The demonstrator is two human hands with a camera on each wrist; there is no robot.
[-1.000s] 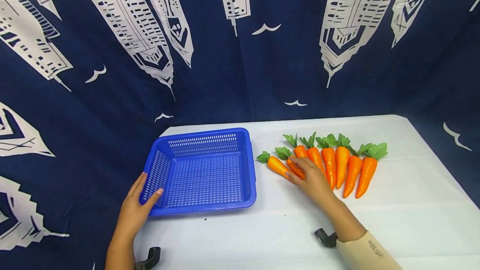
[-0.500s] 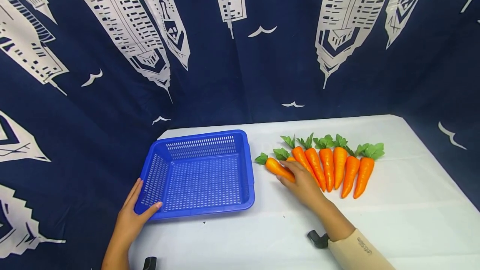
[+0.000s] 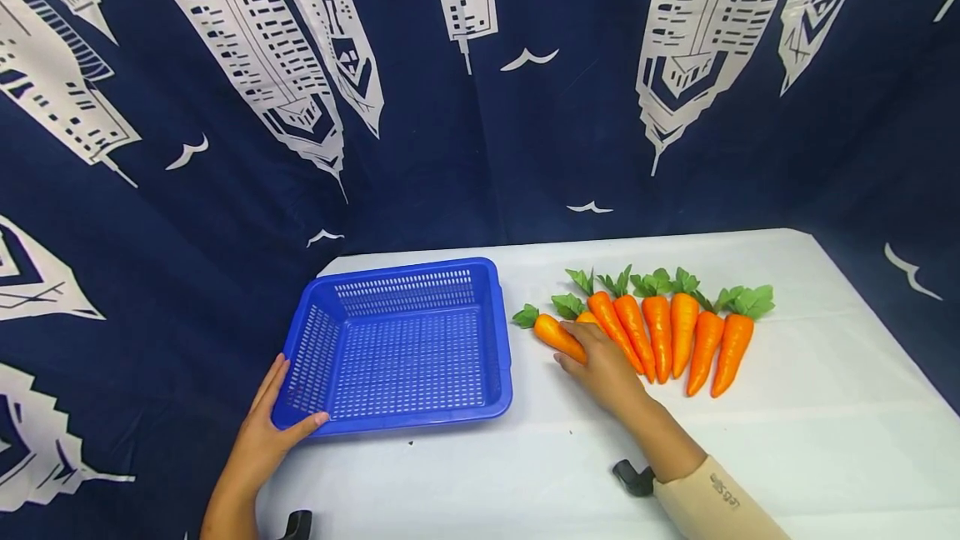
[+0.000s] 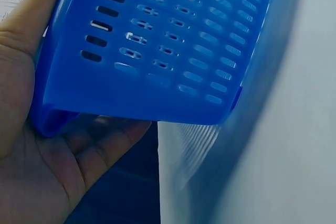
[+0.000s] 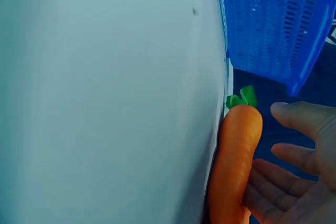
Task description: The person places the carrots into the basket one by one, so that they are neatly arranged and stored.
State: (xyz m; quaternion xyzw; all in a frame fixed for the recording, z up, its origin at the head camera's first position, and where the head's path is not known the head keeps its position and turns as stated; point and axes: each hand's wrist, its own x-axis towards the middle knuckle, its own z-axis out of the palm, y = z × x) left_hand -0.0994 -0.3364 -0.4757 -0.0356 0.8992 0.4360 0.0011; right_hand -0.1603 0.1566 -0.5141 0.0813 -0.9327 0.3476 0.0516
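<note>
Looking down on a white-covered desk (image 3: 480,477), with a dark blue curtain (image 3: 487,157) of upside-down buildings beyond both hands. In the grip of the left hand (image 3: 264,433), a blue mesh basket (image 3: 408,421): held at the corner nearest that wrist, thumb on the rim, fingers against the outside, and extending away to the right of the hand. Past the basket, the right hand (image 3: 603,369): palm down at the nearest carrot (image 3: 558,336), fingers parted and loosely bent rather than closed round it; hard to tell how firm any contact might be. Mostly hidden by the same hand, a second carrot (image 3: 587,319). Fanned out beyond and to the right of that hand, six more carrots (image 3: 657,340), leafy tops pointing away.

As for progress, apparently only at the start: basket steadied, first carrot reached, but seemingly not yet picked up. No carrot visible inside the basket; all eight outside it, on the desk, and so, by the look of things, left to handle.
</note>
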